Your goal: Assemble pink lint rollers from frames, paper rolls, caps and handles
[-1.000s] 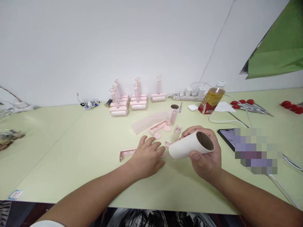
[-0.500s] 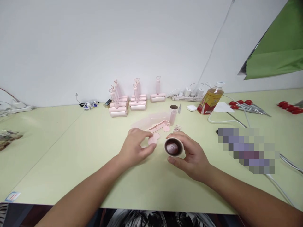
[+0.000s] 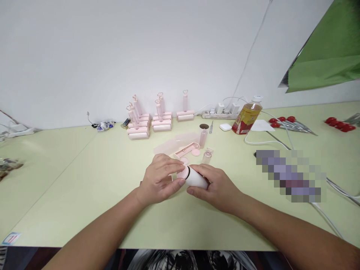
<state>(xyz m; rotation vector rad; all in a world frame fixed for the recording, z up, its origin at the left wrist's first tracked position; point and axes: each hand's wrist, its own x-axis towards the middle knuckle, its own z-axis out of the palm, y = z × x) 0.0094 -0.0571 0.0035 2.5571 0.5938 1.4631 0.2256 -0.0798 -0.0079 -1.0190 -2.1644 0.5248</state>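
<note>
My right hand [image 3: 218, 187] is wrapped round a white lint roller roll [image 3: 197, 179], which lies tilted with its open end toward the left. Between the fingers of my left hand [image 3: 161, 178] is a round pink end cap [image 3: 183, 172], held at that open end; a dark gap shows between cap and roll. Just beyond my hands lie a pink roller cover [image 3: 187, 150], a pink disc [image 3: 196, 152] and another disc [image 3: 184, 160] partly behind my left fingers. A clear pink handle piece [image 3: 207, 156] lies near my right hand, and another handle tube [image 3: 203, 138] stands behind it.
Several assembled pink lint rollers [image 3: 137, 132] stand along the wall. A power strip [image 3: 219, 115], a drink bottle [image 3: 247, 116], a small screwdriver-like tool [image 3: 211, 127] and red-handled tools [image 3: 291, 123] lie at the back right. A blurred-out object [image 3: 289, 178] and cables lie at the right.
The roll has turned from facing me to pointing left. My left hand has brought the pink cap against its open end. The view has shifted slightly.
</note>
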